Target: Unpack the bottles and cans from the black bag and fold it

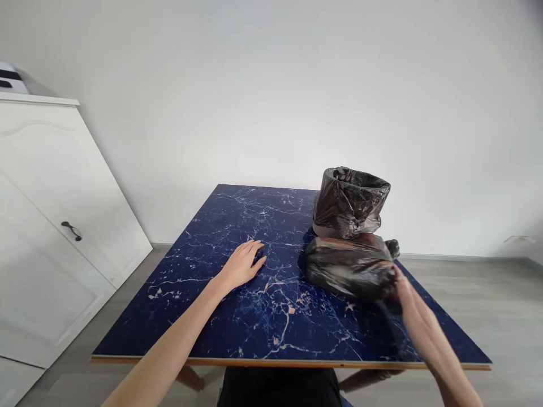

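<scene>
Bag (pixel 348 271) before the lined bin (pixel 350 203), our right hand (pixel 403 285) at its end

From its left end, just in front of the bin, we see rounded, filled black plastic. We judge it soft and slippery, with some weight inside; the contents are too veiled to call fragile or not. The thin film could tear, so we favour the gathered right end, with a palm beneath the fuller left. Our right hand is at that right end, in front and right of the bin; its fingers look closed on the plastic, though blur hides how tightly.

Around it, a white cabinet (pixel 55 215) stands well left of the bin. Closer on that side, our left hand (pixel 245 263) lies palm down on the blue table (pixel 250 215), fingers loosely spread, holding nothing. The bin, right behind the bag and perhaps touching it, blocks a reach from the far side.
</scene>
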A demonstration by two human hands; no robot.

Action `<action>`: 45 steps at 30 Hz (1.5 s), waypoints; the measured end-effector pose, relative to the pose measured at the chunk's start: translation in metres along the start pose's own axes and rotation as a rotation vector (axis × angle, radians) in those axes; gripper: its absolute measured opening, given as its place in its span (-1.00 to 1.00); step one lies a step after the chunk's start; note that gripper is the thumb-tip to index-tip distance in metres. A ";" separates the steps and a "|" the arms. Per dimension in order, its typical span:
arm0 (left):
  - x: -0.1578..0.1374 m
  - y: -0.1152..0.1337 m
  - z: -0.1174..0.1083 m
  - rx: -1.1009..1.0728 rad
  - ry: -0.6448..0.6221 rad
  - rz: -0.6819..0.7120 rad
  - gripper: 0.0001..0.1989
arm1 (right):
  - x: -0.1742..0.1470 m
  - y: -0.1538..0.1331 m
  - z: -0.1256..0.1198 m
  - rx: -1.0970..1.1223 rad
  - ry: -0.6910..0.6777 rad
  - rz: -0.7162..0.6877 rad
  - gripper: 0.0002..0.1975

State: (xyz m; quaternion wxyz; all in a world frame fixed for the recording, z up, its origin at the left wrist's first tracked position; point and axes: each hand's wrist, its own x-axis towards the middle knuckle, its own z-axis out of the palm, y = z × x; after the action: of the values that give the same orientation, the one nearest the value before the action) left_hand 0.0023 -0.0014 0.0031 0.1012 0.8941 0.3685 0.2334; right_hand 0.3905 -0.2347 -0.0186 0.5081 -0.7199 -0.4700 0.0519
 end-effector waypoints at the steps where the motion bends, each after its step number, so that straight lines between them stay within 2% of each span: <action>1: 0.001 0.002 -0.001 -0.009 0.042 -0.009 -0.45 | -0.008 -0.015 0.006 0.068 -0.098 0.040 -0.34; 3: 0.003 0.006 -0.006 -0.030 0.131 -0.035 -0.48 | -0.022 -0.042 0.016 0.233 -0.288 0.030 -0.37; 5: 0.005 0.011 -0.010 -0.057 0.216 -0.055 -0.50 | -0.030 -0.059 0.024 0.370 -0.404 0.001 -0.44; 7: 0.005 0.015 -0.014 -0.090 0.277 -0.050 -0.53 | -0.033 -0.067 0.031 0.425 -0.407 0.002 -0.52; 10: 0.003 0.021 -0.017 -0.138 0.307 0.006 -0.56 | -0.036 -0.073 0.041 0.373 -0.390 0.020 -0.58; 15: -0.002 0.030 -0.019 -0.194 0.267 0.146 -0.53 | -0.050 -0.092 0.062 0.259 -0.527 -0.040 -0.58; 19: -0.004 0.036 -0.023 -0.216 0.311 0.213 -0.54 | -0.061 -0.114 0.087 0.310 -0.597 -0.117 -0.52; 22: -0.005 0.041 -0.025 -0.166 0.357 0.305 -0.52 | -0.066 -0.125 0.107 0.362 -0.603 -0.120 -0.46; 26: -0.007 0.047 -0.021 -0.001 0.300 0.399 -0.43 | -0.071 -0.133 0.124 0.317 -0.586 -0.124 -0.50; 30: -0.006 0.050 -0.017 0.061 0.240 0.413 -0.47 | -0.076 -0.135 0.124 0.273 -0.599 -0.180 -0.59; 34: -0.003 0.050 -0.019 0.032 0.292 0.435 -0.53 | -0.079 -0.133 0.120 0.256 -0.580 -0.204 -0.68; 40: 0.002 0.045 -0.022 -0.040 0.296 0.330 -0.64 | -0.082 -0.132 0.119 0.219 -0.601 -0.198 -0.73; 45: 0.005 0.047 -0.024 -0.323 0.382 0.220 -0.76 | -0.081 -0.138 0.115 0.227 -0.616 -0.239 -0.82</action>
State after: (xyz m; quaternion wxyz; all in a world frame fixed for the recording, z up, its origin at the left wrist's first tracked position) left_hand 0.0224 -0.0311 0.0427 0.1454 0.8408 0.2396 0.4632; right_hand 0.1958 -0.2093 0.0016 0.4215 -0.5491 -0.6737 0.2588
